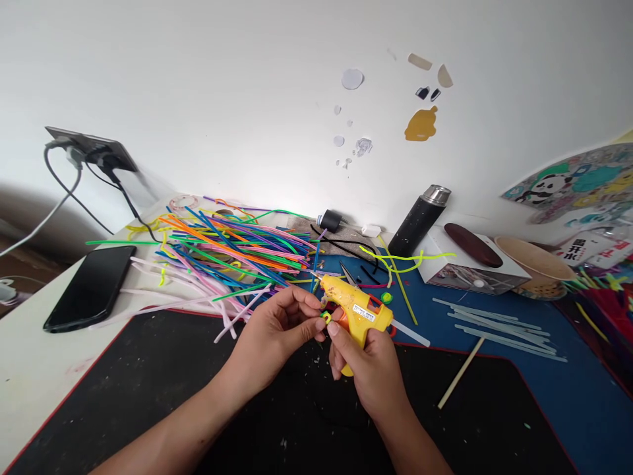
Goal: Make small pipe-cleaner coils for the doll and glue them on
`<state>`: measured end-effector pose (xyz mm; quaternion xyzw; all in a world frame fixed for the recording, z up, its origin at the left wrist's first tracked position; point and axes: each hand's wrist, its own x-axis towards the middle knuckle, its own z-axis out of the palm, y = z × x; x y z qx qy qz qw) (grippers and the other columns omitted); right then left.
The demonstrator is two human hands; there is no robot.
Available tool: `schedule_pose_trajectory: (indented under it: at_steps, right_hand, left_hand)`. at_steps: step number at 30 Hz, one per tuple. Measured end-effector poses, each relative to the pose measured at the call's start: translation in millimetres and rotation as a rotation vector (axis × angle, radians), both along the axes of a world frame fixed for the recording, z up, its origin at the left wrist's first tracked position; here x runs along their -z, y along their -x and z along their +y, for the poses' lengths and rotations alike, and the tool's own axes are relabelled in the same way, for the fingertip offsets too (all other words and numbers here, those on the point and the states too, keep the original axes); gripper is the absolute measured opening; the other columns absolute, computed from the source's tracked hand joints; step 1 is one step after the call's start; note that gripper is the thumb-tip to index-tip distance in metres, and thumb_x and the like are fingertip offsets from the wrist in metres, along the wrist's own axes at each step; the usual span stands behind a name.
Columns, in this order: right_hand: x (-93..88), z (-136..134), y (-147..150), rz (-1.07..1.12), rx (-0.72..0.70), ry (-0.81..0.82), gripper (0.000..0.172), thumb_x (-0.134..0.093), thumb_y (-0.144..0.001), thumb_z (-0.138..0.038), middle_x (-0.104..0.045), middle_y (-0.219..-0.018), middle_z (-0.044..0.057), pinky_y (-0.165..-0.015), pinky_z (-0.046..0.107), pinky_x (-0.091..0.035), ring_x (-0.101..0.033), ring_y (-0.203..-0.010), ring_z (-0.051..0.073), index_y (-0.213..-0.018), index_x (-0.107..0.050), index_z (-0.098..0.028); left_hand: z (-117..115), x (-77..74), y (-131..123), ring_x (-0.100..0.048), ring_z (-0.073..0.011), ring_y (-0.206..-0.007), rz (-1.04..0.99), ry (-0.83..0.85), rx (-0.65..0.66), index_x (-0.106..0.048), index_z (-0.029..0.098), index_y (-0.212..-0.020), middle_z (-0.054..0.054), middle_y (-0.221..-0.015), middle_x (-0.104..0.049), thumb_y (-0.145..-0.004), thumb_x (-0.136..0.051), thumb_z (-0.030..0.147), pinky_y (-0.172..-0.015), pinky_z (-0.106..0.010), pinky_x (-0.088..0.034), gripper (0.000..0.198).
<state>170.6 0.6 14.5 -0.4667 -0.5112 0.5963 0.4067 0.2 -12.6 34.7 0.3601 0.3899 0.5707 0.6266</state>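
Note:
A yellow hot glue gun (356, 307), with a clear glue stick (411, 333) poking out of its back, is gripped by the handle in my right hand (373, 369). Its nozzle points up and to the left. My left hand (281, 323) is closed in a pinch on a small green-and-yellow pipe cleaner piece (325, 317), just below the nozzle. The tip of my right thumb is close to that piece; whether it touches cannot be made out. Behind the gun lies a small green coil (386, 298).
Pipe cleaners (237, 244) of many colours are heaped at back left, beside a black phone (91, 288). A black thermos (419, 221) and white box (469, 260) stand at back right. Spare glue sticks (499, 328) and a wooden stick (461, 374) lie right. A black mat (163, 389) spreads below.

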Motion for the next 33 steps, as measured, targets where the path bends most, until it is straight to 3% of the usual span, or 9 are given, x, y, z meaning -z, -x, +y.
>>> schedule_pose_trajectory:
  at_steps: [9,17,33]
  right_hand:
    - [1.3,-1,1,0.0,0.015,-0.005,0.044,-0.078,-0.088,-0.062,-0.054,-0.047,-0.005,-0.041,0.027,-0.046,-0.051,-0.039,0.014,-0.096,-0.072,-0.02]
    - [-7.6,4,-2,0.09,-0.022,0.028,0.041,-0.077,-0.091,-0.058,-0.051,-0.042,-0.007,-0.045,0.026,-0.041,-0.05,-0.037,0.013,-0.092,-0.067,-0.018]
    - [-7.1,4,-3,0.117,-0.042,0.052,0.038,-0.078,-0.092,-0.054,-0.052,-0.042,-0.007,-0.047,0.025,-0.042,-0.05,-0.037,0.012,-0.095,-0.068,-0.018]
  left_hand:
    - [-4,-1.3,-2,-0.071,-0.0169,-0.081,0.101,-0.001,-0.028,-0.071,0.018,-0.095,-0.002,-0.085,-0.074,-0.077,-0.096,0.038,-0.075,-0.027,-0.057,0.036]
    - [2,-0.4,4,-0.068,-0.0143,-0.07,0.08,0.017,0.031,-0.075,0.017,-0.09,-0.002,-0.077,-0.073,-0.087,-0.087,0.044,-0.071,-0.026,-0.052,0.03]
    - [0,-3.0,6,-0.062,-0.0145,-0.072,0.196,0.013,0.124,-0.078,0.016,-0.085,-0.004,-0.082,-0.075,-0.085,-0.087,0.05,-0.072,-0.027,-0.05,0.034]
